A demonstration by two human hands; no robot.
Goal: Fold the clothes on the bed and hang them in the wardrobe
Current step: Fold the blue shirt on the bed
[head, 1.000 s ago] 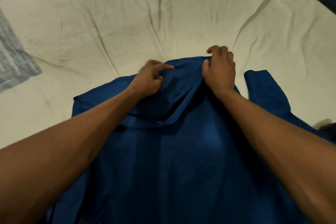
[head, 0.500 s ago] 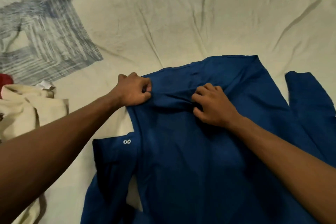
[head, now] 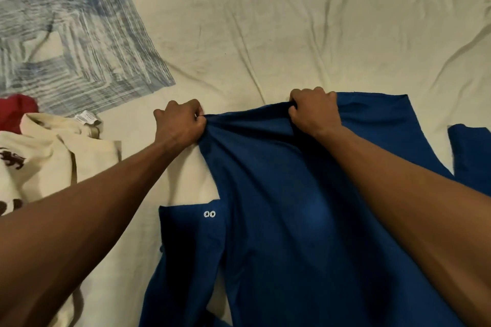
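A dark blue shirt (head: 287, 210) lies spread on the bed, running from the middle down to the lower edge of the view. My left hand (head: 180, 123) grips its far edge at the left, fist closed on bunched cloth. My right hand (head: 314, 111) grips the same edge further right, fingers curled over the fabric. The cloth between both hands is pulled taut and slightly lifted. A cuff with two small white buttons (head: 209, 214) lies at the shirt's left side. Part of a blue sleeve (head: 470, 154) shows at the right edge.
The cream bed sheet (head: 292, 29) is wrinkled, with a blue-grey striped square print (head: 74, 37) at the upper left. A cream garment with a dark red print (head: 34, 159) and a red cloth (head: 16, 111) lie at the left edge.
My right hand has moved from the shirt's middle up to its far edge and grips it. My left hand keeps its grip on the left part of the edge. The edge is now stretched between them.
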